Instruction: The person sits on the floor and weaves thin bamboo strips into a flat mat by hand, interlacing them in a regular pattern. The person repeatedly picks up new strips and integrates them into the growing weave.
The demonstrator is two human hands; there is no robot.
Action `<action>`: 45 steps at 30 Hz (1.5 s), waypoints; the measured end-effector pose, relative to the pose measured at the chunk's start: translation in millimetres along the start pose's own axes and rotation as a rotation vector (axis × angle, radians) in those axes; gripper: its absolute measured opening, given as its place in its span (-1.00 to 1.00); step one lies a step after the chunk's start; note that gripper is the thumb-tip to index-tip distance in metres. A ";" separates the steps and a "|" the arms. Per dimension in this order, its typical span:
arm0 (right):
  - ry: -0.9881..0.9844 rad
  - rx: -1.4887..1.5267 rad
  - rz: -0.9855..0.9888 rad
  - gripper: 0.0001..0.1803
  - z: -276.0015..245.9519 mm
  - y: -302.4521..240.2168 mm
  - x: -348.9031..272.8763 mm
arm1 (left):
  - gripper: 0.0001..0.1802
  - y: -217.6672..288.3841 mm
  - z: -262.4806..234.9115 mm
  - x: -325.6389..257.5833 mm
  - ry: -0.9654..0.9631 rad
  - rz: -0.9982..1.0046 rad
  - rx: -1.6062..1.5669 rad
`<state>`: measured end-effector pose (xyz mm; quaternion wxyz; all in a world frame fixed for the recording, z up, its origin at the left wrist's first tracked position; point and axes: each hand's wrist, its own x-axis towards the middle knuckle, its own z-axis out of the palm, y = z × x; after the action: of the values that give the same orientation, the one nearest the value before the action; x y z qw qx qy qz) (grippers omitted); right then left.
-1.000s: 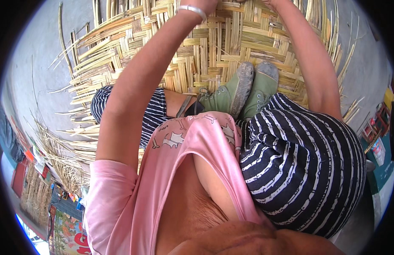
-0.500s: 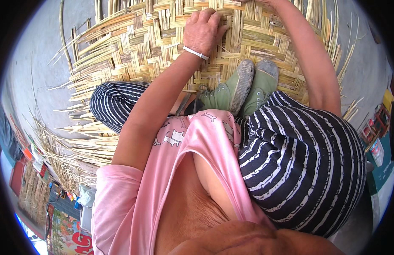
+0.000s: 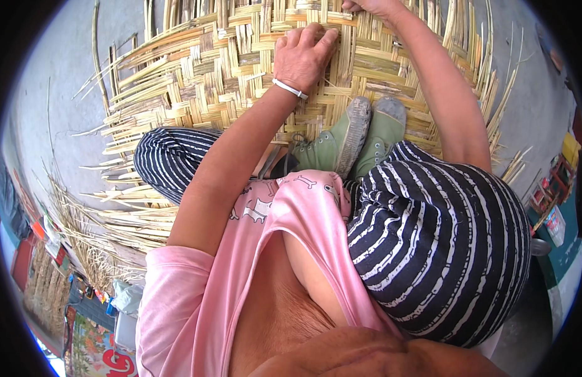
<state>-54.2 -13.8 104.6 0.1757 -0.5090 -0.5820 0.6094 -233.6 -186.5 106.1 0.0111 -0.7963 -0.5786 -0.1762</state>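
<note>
Your left hand (image 3: 301, 60) rests, fingers slightly apart, on the mat (image 3: 231, 78), spread beneath your shoes (image 3: 325, 147); your right hand (image 3: 376, 6) is cut off by the view, its grip impossible to tell; weaving seems in hand, next calling for steady pressure.

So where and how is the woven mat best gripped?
Probably the left edge of the woven mat, pinched from the left just inside the loose strip ends: there strips interlace, while the ends splay, and green shoes cover its near middle.

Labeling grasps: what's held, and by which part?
Left hand on woven mat, no clear grip; right hand partly cut off, hold can't be told.
</note>
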 end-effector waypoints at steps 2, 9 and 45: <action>0.060 -0.055 -0.022 -0.84 -1.7 -6.2 -13.4 | -0.60 6.7 2.0 -0.1 0.026 0.023 0.041; 0.279 -0.290 -0.091 -0.69 17.4 -3.6 -32.7 | -0.59 6.6 6.3 -0.6 0.048 -0.019 -0.033; 0.362 -0.934 0.094 0.02 85.2 -56.9 -66.2 | -0.40 18.1 -15.7 -44.1 -0.223 -0.187 -0.041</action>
<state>-118.2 -97.6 166.1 -0.0003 -0.6565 -0.7293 0.1928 -232.9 -236.4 111.3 -0.0861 -0.7537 -0.6441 -0.0989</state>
